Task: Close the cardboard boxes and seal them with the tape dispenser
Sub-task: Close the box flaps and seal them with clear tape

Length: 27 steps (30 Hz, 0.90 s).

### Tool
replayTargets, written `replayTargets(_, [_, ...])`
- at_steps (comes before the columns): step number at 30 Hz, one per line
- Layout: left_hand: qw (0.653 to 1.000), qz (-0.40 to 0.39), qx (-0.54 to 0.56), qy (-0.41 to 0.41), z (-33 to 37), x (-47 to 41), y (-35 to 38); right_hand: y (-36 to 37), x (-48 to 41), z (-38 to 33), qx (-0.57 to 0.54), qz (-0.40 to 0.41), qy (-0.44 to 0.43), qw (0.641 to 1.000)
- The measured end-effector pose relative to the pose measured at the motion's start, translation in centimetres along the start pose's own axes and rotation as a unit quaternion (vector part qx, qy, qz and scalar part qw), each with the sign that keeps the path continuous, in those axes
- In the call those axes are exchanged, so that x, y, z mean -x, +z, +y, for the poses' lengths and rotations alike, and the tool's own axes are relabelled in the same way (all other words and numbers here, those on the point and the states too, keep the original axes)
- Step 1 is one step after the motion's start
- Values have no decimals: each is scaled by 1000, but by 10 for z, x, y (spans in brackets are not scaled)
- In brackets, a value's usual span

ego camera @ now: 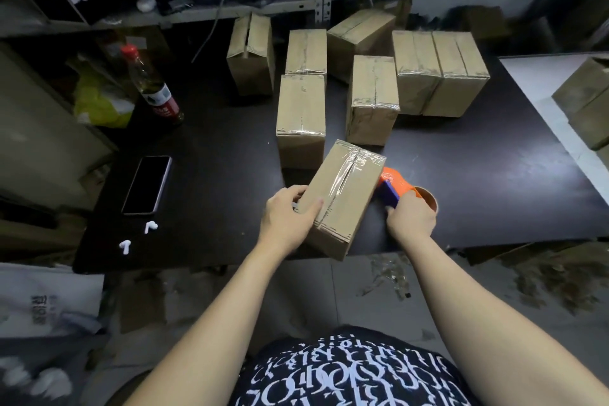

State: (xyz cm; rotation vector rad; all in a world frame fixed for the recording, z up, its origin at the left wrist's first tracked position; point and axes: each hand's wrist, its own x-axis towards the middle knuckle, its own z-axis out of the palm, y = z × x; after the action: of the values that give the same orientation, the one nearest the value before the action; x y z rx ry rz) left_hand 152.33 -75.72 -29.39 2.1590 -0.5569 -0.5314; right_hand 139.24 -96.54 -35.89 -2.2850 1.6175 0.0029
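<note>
Right, the taped cardboard box [342, 198] sits askew at the near edge of the black table [214, 158], my left hand [290, 217] gripping its near-left corner, thumb on top and fingers curled round the side. My right hand [410, 217] is wrapped round the orange tape dispenser [395, 186], just beside the box's right side. Beyond stand the other boxes [301, 119]; off left lie a phone [146, 184], two white earbuds [151, 226] and a bottle [155, 89].
</note>
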Motion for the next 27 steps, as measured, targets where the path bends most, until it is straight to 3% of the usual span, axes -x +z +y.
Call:
replayTargets(7, [990,23,116,-81,24,0,28,-38,8,16,-202,86,-17,975])
replayTargets(11, [992,24,100,-71,47,-7,35,-72,21,20,-329,151,-114,925])
replayTargets(14, [992,20,126,-1,79,-15,22,-90,33,20,-346,164,-224,896])
replayTargets(18, [952,-135,268,53,131,-19,-9,-94,51,20,-345,162,-305,873])
replayTargets(23, [927,-295,201,120,137,-30,-21,-91,62,29,-349,137,-355,856])
replayTargets(27, [921,-316,182,139,138,-26,-24,-90,64,37,-340,121,-369,857])
